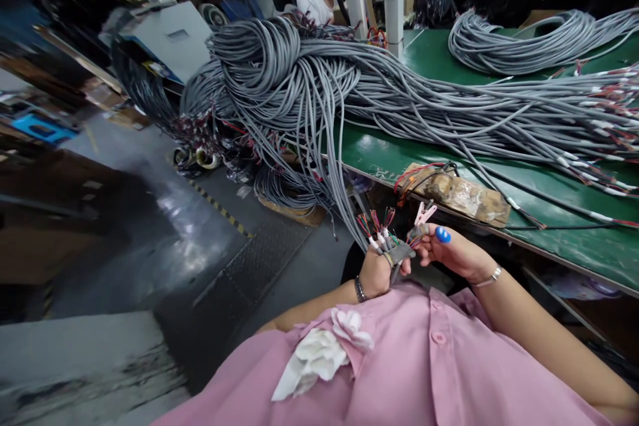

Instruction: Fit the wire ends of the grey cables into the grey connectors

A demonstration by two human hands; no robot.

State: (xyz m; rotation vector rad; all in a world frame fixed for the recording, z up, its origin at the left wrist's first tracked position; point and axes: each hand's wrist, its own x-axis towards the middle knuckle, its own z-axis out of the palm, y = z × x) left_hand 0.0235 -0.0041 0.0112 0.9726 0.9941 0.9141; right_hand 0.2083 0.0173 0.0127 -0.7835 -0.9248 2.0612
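My left hand point(378, 271) is closed around the ends of several grey cables point(349, 216), just in front of my pink shirt. Out of its grip stick stripped ends with thin coloured wires point(375, 221), red and green among them. Beside it, my right hand point(444, 249) pinches fine wires at one cable end between thumb and fingers. Something blue point(442, 234) covers a fingertip of that hand, and grey wrapping shows on fingers of both hands. A pale pink clip point(425, 213) stands up right behind the right fingers.
A large heap of grey cables point(279, 73) lies across the green table point(372, 153) and hangs over its left end. A worn wooden block point(449, 193) with wires sits at the near edge. Behind the table is a person in white point(313, 0).
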